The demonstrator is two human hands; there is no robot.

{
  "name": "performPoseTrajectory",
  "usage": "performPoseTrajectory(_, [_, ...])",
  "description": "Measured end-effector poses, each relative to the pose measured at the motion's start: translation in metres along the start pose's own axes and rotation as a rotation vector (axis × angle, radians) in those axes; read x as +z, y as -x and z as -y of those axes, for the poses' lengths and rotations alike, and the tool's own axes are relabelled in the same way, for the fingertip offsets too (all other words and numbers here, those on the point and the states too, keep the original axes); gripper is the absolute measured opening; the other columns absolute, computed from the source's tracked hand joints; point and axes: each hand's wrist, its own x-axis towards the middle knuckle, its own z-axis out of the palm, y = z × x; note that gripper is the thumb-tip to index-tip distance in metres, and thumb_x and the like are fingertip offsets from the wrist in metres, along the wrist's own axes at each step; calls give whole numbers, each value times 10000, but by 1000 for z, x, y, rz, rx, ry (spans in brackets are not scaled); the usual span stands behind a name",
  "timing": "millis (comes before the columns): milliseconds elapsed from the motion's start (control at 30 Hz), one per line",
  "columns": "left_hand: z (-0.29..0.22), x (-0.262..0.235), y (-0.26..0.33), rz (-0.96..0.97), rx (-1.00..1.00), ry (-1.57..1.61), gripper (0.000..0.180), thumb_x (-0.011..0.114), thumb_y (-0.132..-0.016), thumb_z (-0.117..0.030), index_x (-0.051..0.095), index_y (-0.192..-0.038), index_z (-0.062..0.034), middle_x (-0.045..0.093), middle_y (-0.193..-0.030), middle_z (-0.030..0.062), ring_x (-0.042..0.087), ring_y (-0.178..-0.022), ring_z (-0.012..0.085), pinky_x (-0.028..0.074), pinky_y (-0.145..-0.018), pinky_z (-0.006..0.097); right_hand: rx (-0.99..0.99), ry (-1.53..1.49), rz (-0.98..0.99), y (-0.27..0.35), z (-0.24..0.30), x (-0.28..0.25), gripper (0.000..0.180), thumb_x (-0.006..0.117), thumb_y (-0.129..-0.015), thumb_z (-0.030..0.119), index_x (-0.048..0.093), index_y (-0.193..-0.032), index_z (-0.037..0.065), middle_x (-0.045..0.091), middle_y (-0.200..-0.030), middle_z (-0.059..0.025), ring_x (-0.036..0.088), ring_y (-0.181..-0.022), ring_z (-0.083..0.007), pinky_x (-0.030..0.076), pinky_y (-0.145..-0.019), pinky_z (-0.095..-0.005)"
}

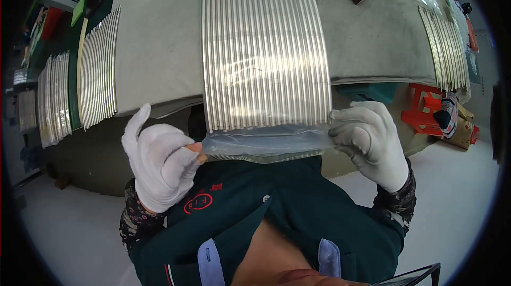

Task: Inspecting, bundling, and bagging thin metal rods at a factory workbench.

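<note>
From here I see the left hand [162, 161] and right hand [370, 139] pinching the plastic flap [266, 144] between them, the silver rods [266, 35] beyond already covered by clear film [258, 67], the flap apparently not yet fastened.

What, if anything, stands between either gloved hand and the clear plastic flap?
Nothing visible: the left hand pinches the plastic flap at its left end, the right hand at its right end.

Glare streaks the wrapped rods [265, 54]; the view's dark edges bend.
</note>
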Motion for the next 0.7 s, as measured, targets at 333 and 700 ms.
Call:
performPoseTrajectory(333, [39, 26, -19, 53, -557, 550, 99, 626, -808, -36, 550, -772, 17, 520, -700, 58, 491, -573, 124, 392, -541, 239, 525, -407, -176, -8, -39, 11, 105, 629, -720, -21, 537, -765, 0, 551, -722, -90, 538, -656, -222, 434, -617, -295])
performPoseTrajectory(700, [43, 47, -23, 100, -515, 268, 75, 666, -745, -37, 594, -761, -24, 564, -680, 80, 551, -590, 214, 429, -558, 310, 871, -850, -305, -14, -26, 88, 107, 519, -894, 45, 585, -899, -39, 598, -741, -23, 502, -675, -52, 438, -634, -206])
